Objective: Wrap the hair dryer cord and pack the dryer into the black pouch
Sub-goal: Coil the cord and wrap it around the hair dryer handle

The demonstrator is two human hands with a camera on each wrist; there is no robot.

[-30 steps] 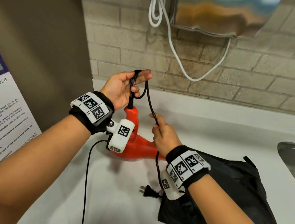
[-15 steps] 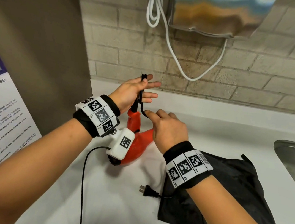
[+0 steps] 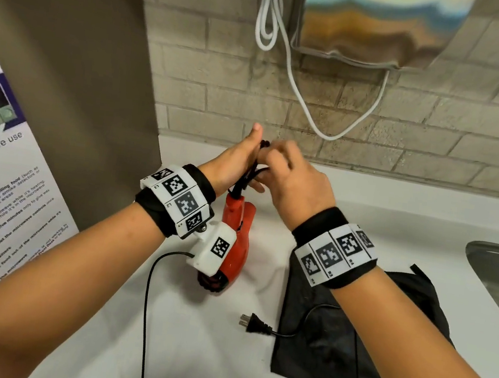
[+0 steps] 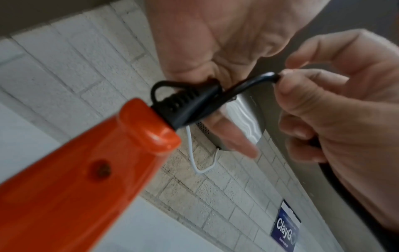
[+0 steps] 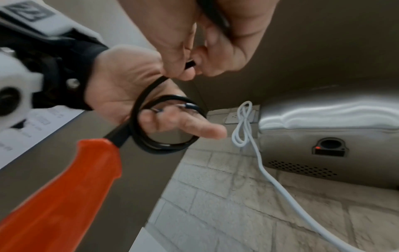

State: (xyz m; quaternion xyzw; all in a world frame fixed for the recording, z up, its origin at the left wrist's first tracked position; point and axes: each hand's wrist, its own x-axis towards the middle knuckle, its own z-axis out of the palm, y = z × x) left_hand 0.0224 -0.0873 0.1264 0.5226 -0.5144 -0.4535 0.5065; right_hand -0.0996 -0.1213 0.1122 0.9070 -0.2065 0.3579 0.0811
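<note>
Both grips are closed on one black cord (image 5: 149, 119): left hand (image 3: 235, 162) holds its coiled loops above one orange dryer (image 3: 236, 234), right hand (image 3: 299, 182) pinches the strand. One plug (image 3: 255, 326) and one black pouch (image 3: 410, 350) lie on the table (image 3: 190, 354).

Orange hair dryer (image 3: 238, 234) hangs nozzle-down — black cord (image 5: 159, 119) looped; black pouch (image 3: 348, 342) flat.

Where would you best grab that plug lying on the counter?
Pinch the plug by its black body, coming from above with fingers across its sides. It lies flat on the counter, prongs pointing left and cord trailing right, so the sides are free.
</note>
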